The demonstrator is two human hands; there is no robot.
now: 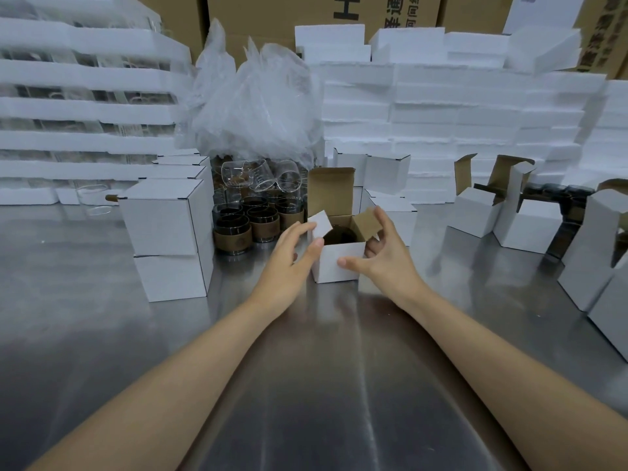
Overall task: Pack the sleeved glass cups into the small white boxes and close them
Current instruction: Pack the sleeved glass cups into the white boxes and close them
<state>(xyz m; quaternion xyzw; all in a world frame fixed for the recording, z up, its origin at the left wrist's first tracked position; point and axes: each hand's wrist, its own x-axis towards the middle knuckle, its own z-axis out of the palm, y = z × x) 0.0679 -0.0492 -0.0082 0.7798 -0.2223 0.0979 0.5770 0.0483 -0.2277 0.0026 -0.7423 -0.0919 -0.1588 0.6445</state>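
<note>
A small white box (336, 263) stands open in the middle of the steel table, its lid flap upright at the back. A dark glass cup (339, 235) sits inside it. My left hand (294, 248) touches the box's left side, fingers on the left side flap, which leans inward. My right hand (384, 249) is at the right side, fingers on the brown right flap and thumb on the front wall. Several sleeved glass cups (253, 222) stand in a cluster to the left behind the box.
Two closed white boxes (170, 239) are stacked at the left. Open boxes (509, 215) stand at the right. Foam sheets (458, 113) are piled along the back, with a heap of plastic bags (255, 103) and clear glasses (258, 175). The steel table (306, 368) lies bare in front.
</note>
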